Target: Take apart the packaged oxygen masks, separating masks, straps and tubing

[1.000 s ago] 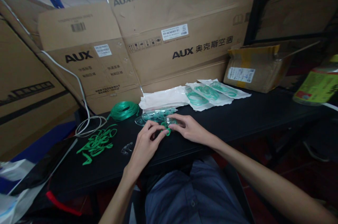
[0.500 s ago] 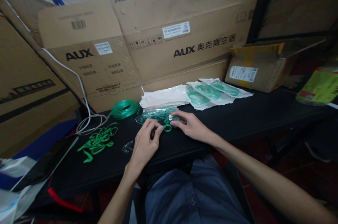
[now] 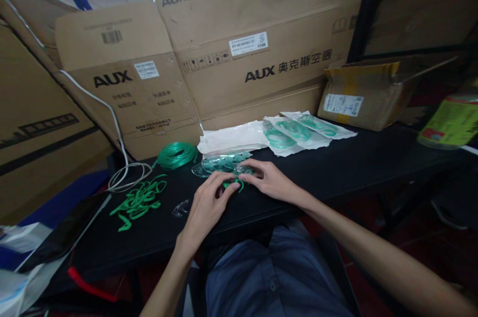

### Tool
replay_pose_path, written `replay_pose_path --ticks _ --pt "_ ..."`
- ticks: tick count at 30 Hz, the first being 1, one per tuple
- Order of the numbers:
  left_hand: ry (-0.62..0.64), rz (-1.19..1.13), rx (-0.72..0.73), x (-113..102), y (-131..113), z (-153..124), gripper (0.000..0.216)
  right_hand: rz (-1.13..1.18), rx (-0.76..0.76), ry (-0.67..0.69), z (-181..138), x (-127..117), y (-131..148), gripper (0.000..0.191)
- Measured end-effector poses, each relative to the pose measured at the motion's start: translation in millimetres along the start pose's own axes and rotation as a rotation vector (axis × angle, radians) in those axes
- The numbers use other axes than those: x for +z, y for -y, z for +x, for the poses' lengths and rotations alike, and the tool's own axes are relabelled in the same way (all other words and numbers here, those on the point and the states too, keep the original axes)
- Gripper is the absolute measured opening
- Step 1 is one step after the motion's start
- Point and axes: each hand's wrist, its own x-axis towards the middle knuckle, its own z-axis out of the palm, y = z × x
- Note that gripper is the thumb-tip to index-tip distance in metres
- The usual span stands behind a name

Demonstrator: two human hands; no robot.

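Observation:
My left hand (image 3: 207, 205) and my right hand (image 3: 267, 180) meet at the front middle of a black table (image 3: 336, 167). Between their fingertips is a small green band (image 3: 233, 185), pinched by both. Just behind the fingers lies a clear plastic piece with green parts (image 3: 218, 163), and my right fingers rest on its near end. A coil of green tubing (image 3: 175, 154) lies further left. A heap of loose green bands (image 3: 139, 201) sits at the left of the table.
White sealed packets with green contents (image 3: 298, 130) lie at the back, beside a flat white bag (image 3: 231, 139). A small clear piece (image 3: 180, 208) lies near my left hand. Large cardboard boxes (image 3: 242, 48) wall the back. A white cable (image 3: 123, 172) loops at left.
My left fingers first drew back a little, then reached forward again onto the green band. My right hand stayed on the clear piece with only slight shifts.

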Motion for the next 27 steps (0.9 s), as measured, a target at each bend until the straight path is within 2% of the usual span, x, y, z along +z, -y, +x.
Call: replay_pose_path --ticks 3,11,17,23,25,27 --pt "-0.009 0.006 0.024 -0.1 2.5 -0.1 0.013 -0.049 -0.014 -0.02 0.7 -1.0 0.0 0.027" --pt "-0.083 0.137 -0.061 0.4 5.4 -1.4 0.015 -0.087 0.028 -0.09 3.3 -4.6 -4.9 0.027" --pt "-0.118 0.096 -0.163 -2.2 3.3 -0.9 0.023 -0.146 -0.005 -0.286 5.4 -5.0 -6.0 0.023" --pt "-0.28 -0.002 -0.34 -8.2 8.1 -2.8 0.029 -0.182 -0.03 -0.475 5.3 -7.2 -6.6 0.019" --pt "-0.243 -0.005 -0.333 -7.9 5.7 -2.4 0.035 -0.181 -0.075 -0.41 3.5 -5.5 -2.7 0.018" --pt "-0.211 0.024 -0.299 -6.0 1.0 -1.0 0.033 -0.161 -0.149 -0.28 1.2 -1.8 3.1 0.018"
